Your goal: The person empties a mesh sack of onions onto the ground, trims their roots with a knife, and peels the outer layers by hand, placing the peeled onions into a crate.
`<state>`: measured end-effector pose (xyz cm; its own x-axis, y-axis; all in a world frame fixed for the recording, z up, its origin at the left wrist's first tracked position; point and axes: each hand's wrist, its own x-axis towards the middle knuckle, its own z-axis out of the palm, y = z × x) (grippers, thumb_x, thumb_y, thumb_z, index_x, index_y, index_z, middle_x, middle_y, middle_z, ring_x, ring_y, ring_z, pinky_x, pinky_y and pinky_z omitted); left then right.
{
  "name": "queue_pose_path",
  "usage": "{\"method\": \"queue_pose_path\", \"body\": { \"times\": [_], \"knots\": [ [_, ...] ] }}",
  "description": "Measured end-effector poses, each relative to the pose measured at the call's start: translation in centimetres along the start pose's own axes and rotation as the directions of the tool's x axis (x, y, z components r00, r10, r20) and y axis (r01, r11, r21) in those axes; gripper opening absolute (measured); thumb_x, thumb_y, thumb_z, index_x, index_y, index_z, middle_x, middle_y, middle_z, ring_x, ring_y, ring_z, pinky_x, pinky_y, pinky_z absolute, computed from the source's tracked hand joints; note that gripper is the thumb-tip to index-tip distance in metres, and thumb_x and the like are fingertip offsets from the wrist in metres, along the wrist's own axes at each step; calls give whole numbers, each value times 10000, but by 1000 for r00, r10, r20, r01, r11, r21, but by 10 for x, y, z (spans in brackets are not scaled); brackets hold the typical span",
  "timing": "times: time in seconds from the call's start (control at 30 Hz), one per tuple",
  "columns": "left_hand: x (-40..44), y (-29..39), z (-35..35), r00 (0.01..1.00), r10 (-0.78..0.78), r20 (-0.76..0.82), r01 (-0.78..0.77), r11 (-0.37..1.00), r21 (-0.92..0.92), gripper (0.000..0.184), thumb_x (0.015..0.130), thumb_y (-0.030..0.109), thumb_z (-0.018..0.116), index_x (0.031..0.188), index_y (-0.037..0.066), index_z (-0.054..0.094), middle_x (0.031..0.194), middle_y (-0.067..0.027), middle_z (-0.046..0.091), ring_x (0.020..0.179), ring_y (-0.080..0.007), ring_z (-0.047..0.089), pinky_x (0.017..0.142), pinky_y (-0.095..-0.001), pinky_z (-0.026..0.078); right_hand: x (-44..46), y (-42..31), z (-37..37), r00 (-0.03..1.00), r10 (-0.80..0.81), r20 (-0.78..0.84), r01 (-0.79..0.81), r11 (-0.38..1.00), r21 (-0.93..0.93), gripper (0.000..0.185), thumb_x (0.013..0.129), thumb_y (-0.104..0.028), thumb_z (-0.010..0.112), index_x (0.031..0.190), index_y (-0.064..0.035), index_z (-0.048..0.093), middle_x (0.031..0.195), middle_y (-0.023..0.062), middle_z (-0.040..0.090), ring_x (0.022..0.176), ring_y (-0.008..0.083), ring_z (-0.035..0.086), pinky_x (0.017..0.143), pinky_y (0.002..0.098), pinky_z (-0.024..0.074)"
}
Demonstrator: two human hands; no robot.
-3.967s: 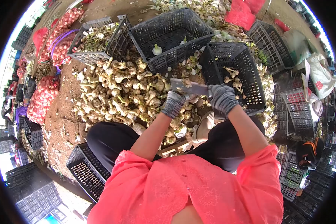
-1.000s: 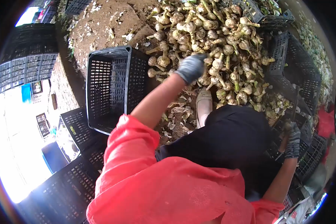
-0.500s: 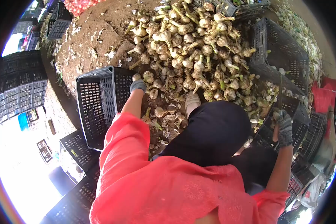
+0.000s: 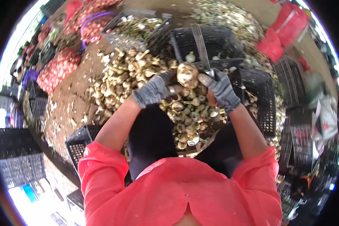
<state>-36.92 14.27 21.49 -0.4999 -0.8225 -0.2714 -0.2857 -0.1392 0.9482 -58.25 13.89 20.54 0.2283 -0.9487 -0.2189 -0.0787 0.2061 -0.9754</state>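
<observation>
- Brown earth floor (image 4: pixel 69 100) is spreading left of the bulb pile (image 4: pixel 128 75).
- Left hand (image 4: pixel 156 90) is pinching a single bulb (image 4: pixel 187 76) over the pile's right side; right hand (image 4: pixel 223 90) is gripping a knife (image 4: pixel 201 47).
- Seemingly, they're lining up a cut; next is calling for steady holding, left hand clear.

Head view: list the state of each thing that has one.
Left hand, closed on garlic bulb
Right hand, closed on knife
Garlic bulb, held off the ground
Knife, blade bare
Garlic heap, loose
Far crate, open-topped, two white bulbs visible inside
Right crate, some bulbs inside
Mesh sack, filled
</observation>
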Motion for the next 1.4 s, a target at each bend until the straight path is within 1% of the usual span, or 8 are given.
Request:
{"method": "queue_pose_path", "body": {
  "times": [0.03, 0.17, 0.37, 1.07, 1.13, 1.23, 1.37, 1.4],
  "knots": [
    [20, -5, 18, 852, 523, -15, -453, 750, 482, 620, 684, 181, 688, 1188, 35, 357, 990, -96, 545, 838, -139, 560, 541, -246, 481, -1, 10, -13, 997, -75, -34, 74, 997, -34, 246, 729, -242, 640, 834, -36, 554, 642, -11, 525, 551, 79, 479, 497, 241, 405],
    [46, -9, 81, 998, 50, -34, -60, 895, -441, 611, 607, 132, 740, 1126, 79, 424, 980, -55, 555, 887, -164, 543, 614, -309, 517, -23, 23, -50, 998, -39, -45, 27, 971, -239, 309, 709, -289, 657, 821, -26, 541, 647, -8, 509, 576, 80, 447, 536, 241, 405],
    [70, -92, 129, 1000, 1, -22, -12, 847, -531, 518, 752, 203, 599, 1180, 45, 355, 1031, -88, 527, 927, -191, 523, 795, -326, 452, -61, 46, -73, 958, -175, 226, 263, 235, -936, 205, 636, -216, 565, 779, -77, 518, 686, 83, 565, 678, 274, 567, 572, 364, 455],
    [128, -233, 175, 970, 173, 173, 172, 18, -985, 452, 815, 360, 385, 1066, -14, 418, 916, -161, 512, 815, -278, 512, 686, -381, 462, -66, 91, -91, 996, -62, 68, 61, -109, -992, 187, 666, -180, 546, 827, -86, 543, 674, 90, 576, 603, 253, 583, 526, 366, 466],
    [84, -162, 153, 966, 255, 31, -72, 382, -921, 422, 788, 269, 481, 1116, 15, 402, 949, -161, 523, 863, -269, 528, 736, -392, 469, -73, 112, -109, 989, -129, 74, 13, -420, -908, 165, 681, -200, 533, 797, -84, 546, 657, 87, 559, 559, 260, 566, 492, 376, 451],
    [41, -82, 121, 960, 271, 65, -162, 731, -663, 574, 675, 210, 664, 1145, 37, 385, 1038, -124, 516, 927, -206, 521, 811, -365, 443, -76, 106, -144, 954, -21, -298, -293, 130, -947, 176, 702, -220, 533, 811, -83, 550, 654, 84, 584, 622, 252, 587, 555, 334, 469],
    [64, -99, 127, 949, 20, 316, 307, 185, -934, 751, 578, 234, 755, 1174, 46, 339, 1071, -73, 502, 958, -162, 495, 851, -300, 411, -79, 127, -135, 974, -115, -194, -98, 561, -822, 169, 705, -231, 578, 776, -79, 555, 592, 56, 549, 544, 219, 537, 533, 292, 444],
    [54, -88, 133, 986, 141, 87, -68, 825, -561, 771, 566, 197, 767, 1180, 44, 328, 1073, -67, 503, 946, -148, 497, 860, -289, 401, -76, 114, -125, 983, 0, -183, -132, 693, -709, 189, 722, -250, 590, 771, -71, 558, 583, 39, 536, 520, 198, 507, 512, 272, 425]
  ]
}}
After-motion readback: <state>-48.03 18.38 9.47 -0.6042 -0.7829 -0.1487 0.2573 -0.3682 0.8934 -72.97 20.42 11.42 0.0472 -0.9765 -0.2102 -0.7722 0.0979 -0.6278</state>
